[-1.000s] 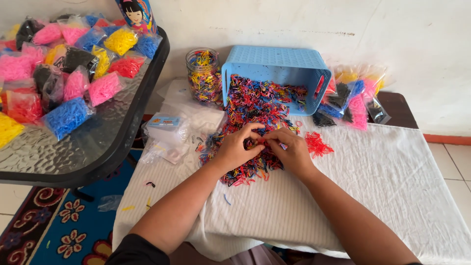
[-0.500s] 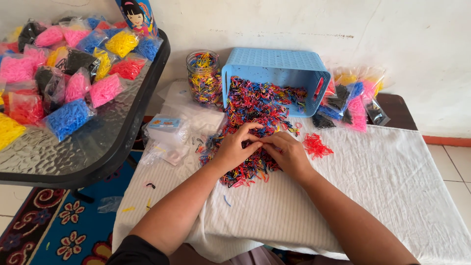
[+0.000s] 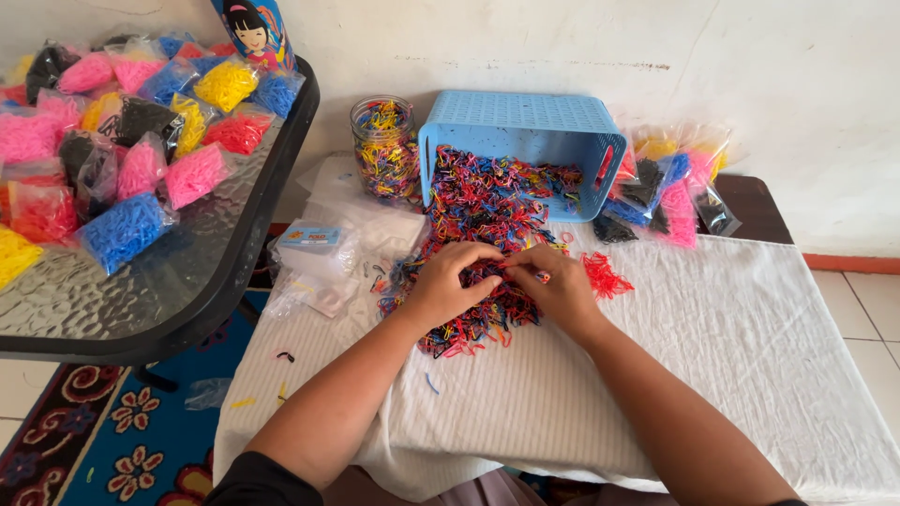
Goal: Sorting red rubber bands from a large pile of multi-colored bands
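I see both forearms reaching in from the bottom edge and meeting over the heap of small rubber bands [image 3: 478, 244]. My left hand [image 3: 448, 286] lies knuckles up with its fingers curled down into the heap; whether they pinch anything I cannot tell, since the fingertips are buried. My right hand [image 3: 555, 286] sits just beside it, fingers bent inward and closed on what looks like a few bands at the tips, a pink one showing.

The heap is a tangle of thin loops in red, blue, black, yellow and pink, spilling from the tipped blue plastic basket [image 3: 525, 122], whose wall is a fine lattice, onto the ribbed white cloth [image 3: 731, 356]. A small separate cluster of red bands [image 3: 605, 275] lies just right of my right hand. A clear glass jar [image 3: 382, 148] packed with mixed bands stands upright left of the basket. On the dimpled glass table [image 3: 112, 290] lie clear bags of sorted bands [image 3: 122, 230], one colour each.
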